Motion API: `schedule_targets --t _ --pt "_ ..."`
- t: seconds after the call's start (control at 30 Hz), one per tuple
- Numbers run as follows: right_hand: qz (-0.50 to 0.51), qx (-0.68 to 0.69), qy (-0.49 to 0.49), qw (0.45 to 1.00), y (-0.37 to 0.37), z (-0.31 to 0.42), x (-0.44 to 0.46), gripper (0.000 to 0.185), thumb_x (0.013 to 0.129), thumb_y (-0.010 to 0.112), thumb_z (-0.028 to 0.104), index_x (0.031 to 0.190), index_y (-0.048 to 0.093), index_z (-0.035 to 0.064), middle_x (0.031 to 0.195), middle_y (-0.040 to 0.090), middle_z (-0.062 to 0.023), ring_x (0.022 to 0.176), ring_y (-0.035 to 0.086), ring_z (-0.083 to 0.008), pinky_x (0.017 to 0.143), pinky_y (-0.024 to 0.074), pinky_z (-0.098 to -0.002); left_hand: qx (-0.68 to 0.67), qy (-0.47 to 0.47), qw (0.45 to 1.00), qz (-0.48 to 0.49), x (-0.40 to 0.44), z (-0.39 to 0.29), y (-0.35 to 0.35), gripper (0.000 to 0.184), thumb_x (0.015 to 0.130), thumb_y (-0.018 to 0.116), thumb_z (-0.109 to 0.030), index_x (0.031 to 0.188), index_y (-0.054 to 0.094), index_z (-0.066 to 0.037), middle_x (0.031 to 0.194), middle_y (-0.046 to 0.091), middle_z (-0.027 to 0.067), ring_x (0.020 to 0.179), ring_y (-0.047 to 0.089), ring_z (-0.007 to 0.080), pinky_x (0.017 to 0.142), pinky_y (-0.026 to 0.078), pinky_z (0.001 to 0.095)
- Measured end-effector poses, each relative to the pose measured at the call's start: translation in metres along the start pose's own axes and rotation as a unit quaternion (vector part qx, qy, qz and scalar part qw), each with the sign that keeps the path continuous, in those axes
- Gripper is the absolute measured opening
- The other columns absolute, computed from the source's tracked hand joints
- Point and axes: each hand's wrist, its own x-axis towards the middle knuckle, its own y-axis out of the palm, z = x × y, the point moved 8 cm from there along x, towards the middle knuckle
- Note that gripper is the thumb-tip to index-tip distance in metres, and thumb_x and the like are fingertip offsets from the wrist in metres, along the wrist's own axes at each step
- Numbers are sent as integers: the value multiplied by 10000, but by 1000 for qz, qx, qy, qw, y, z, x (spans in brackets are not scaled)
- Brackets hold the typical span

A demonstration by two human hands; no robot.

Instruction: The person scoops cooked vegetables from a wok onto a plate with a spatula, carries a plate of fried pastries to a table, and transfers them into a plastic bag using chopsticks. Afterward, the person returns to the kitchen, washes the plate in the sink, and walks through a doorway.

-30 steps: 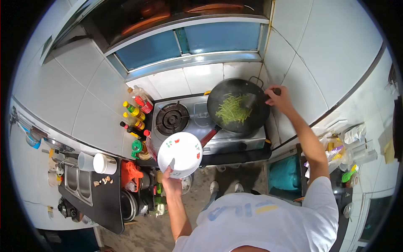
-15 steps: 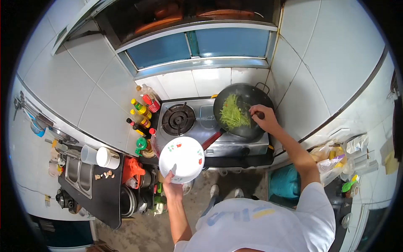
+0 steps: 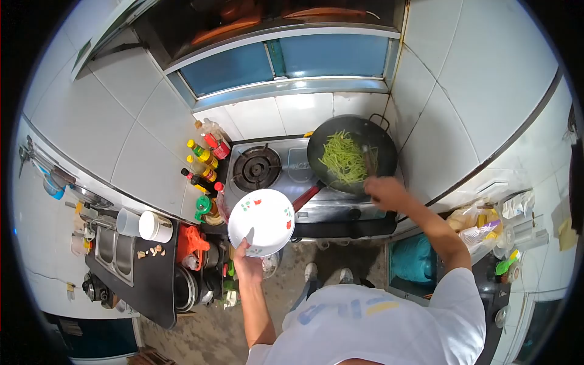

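A white bowl (image 3: 263,220) with red flowers and green leaves painted on it is gripped at its near rim by my left hand (image 3: 248,263), thumb on the inside. Its inside holds no food. My right hand (image 3: 387,193), slightly blurred, is closed round the handle of a spatula (image 3: 370,161) over the right side of the wok. The spatula's head is hard to make out. In the dark wok (image 3: 328,128), on the right burner, lies a heap of thin green vegetable shreds (image 3: 342,159). The wok's red handle (image 3: 307,198) points toward the bowl.
Left of the wok is a bare gas burner (image 3: 257,168). Several sauce bottles (image 3: 202,155) line the stove's left side. A counter with a sink (image 3: 114,252) and a white tub (image 3: 156,227) stands further left. Plastic bags (image 3: 480,228) lie at the right.
My right hand has moved down toward the wok's near right edge, turning the spatula. The green shreds have shifted and spread. The bowl stays almost in place, slightly further up and left.
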Motion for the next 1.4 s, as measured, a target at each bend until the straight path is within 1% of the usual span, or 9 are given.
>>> schedule_targets --t 0.2,0.3,0.43,0.5,0.6,0.7,1.17,1.3,1.4 --pt "217 -78 -100 968 40 71 -39 144 667 627 113 756 522 71 775 499 -85 643 603 -284 537 479 -444 19 3 1000 17 2 -2 22 515 833 579 -263 1285 447 -56 1278 527 89 1168 516 256 932 430 436" --pt "170 -45 -82 981 34 51 -43 129 673 626 98 758 535 64 843 552 -86 665 617 -278 534 489 -418 5 -6 999 33 6 0 37 479 862 563 -238 1282 449 -40 1219 562 101 1073 580 254 818 519 393" --pt "-101 60 66 991 -37 21 -36 99 732 586 25 825 555 28 998 591 -107 722 645 -248 587 520 -333 53 -20 996 68 19 2 62 537 823 588 -270 1284 456 -29 1242 546 112 1051 595 253 761 528 359" --pt "-233 183 190 936 -50 2 -57 85 783 553 2 867 554 4 1063 595 -118 758 663 -229 622 532 -291 49 -33 994 89 27 8 79 541 843 561 -234 1314 408 -14 1250 532 140 1087 585 273 791 558 425" --pt "-441 416 259 752 -47 -19 -97 76 849 498 10 899 551 -14 1038 589 -129 770 671 -222 650 548 -280 68 -56 988 130 47 20 104 524 871 509 -156 1334 339 22 1261 502 194 1116 565 337 800 572 467" --pt "-478 506 296 654 -43 -17 -116 97 878 481 40 902 553 -20 1037 584 -139 761 673 -239 655 563 -291 106 -62 978 170 67 34 136 544 841 522 -78 1340 322 2 1254 493 188 1098 570 340 799 571 489" --pt "-523 549 318 569 -35 -13 -121 97 872 498 47 907 549 -27 1044 594 -146 741 684 -279 640 581 -316 281 26 951 124 134 93 234 552 754 365 129 1284 313 -19 1222 461 209 1037 585 359 643 608 474" --pt "-528 554 324 556 -31 -16 -122 93 873 493 37 903 551 -29 1046 593 -141 745 683 -274 641 579 -314 354 114 922 106 150 98 251 433 768 417 89 1194 388 15 1134 520 203 956 616 333 576 604 414" --pt "-532 550 326 555 -29 -20 -121 93 879 504 55 920 540 -21 1047 594 -141 735 682 -256 633 578 -291 468 271 834 111 159 98 268 367 762 455 79 1125 410 46 1025 565 275 883 620 416 723 528 471"
